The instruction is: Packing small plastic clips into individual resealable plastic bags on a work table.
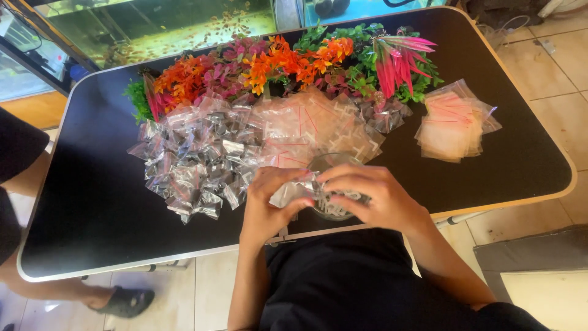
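A heap of small filled clear plastic bags, silvery inside, lies on the left of the black table. Beside it, mid-table, flat clear bags with red seal strips spread out. Well apart to the right sits a neat stack of empty red-striped bags. One small clear bag is pinched between both hands.

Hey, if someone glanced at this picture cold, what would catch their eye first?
Probably the row of orange, pink and green artificial plants along the far edge of the black table. Next, the heap of small filled clear bags in front of it, and the left hand and right hand holding one bag over a glass bowl at the near edge.
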